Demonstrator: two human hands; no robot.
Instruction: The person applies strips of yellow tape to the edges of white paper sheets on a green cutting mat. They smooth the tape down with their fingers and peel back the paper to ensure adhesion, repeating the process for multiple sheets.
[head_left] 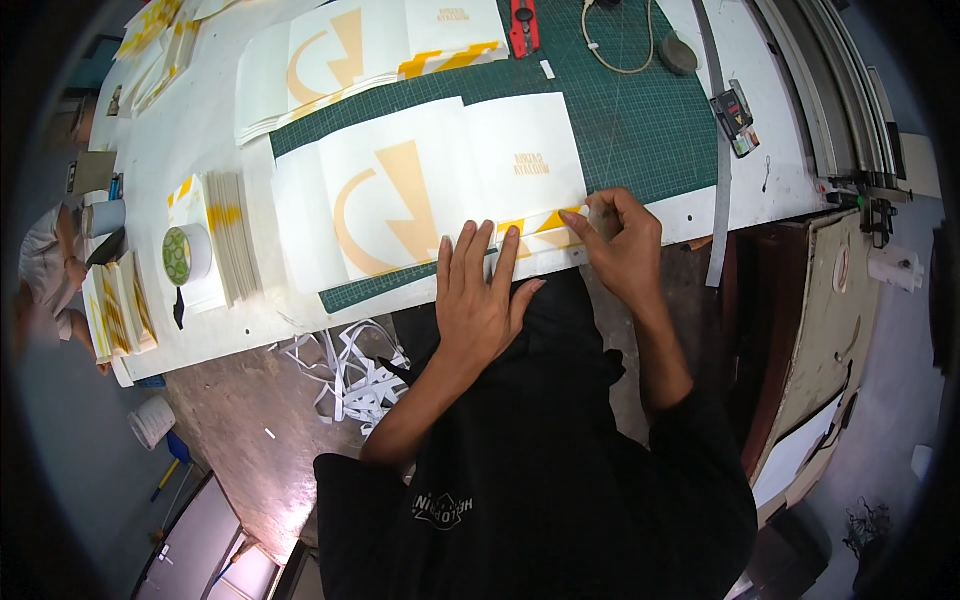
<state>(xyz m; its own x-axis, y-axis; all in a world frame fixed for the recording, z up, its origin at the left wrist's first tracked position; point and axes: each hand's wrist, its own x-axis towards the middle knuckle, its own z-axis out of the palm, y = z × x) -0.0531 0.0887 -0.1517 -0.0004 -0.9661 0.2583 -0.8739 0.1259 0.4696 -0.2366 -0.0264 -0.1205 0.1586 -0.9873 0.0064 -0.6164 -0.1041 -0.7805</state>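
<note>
A large white printed paper sheet (pixel 500 170) with a pale orange emblem lies on the green cutting mat (pixel 645 140). Along its near edge, toward the right, runs a folded flap with a yellow-striped face. My left hand (pixel 478 305) lies flat near the middle of this edge, fingers stretched out and a little apart, touching the paper. At the flap's right end, my right hand (pixel 625 250) pinches the paper between thumb and fingers. Just beyond the sheet is a stack of similar printed sheets (pixel 385 40).
A red utility knife (pixel 524 28), a grey cup-like object (pixel 679 53) and a steel ruler (pixel 718 190) lie on the table. A tape roll (pixel 187 253) rests on folded paper stacks at left. White paper strips (pixel 350 375) litter the floor. Another person (pixel 50 255) is at far left.
</note>
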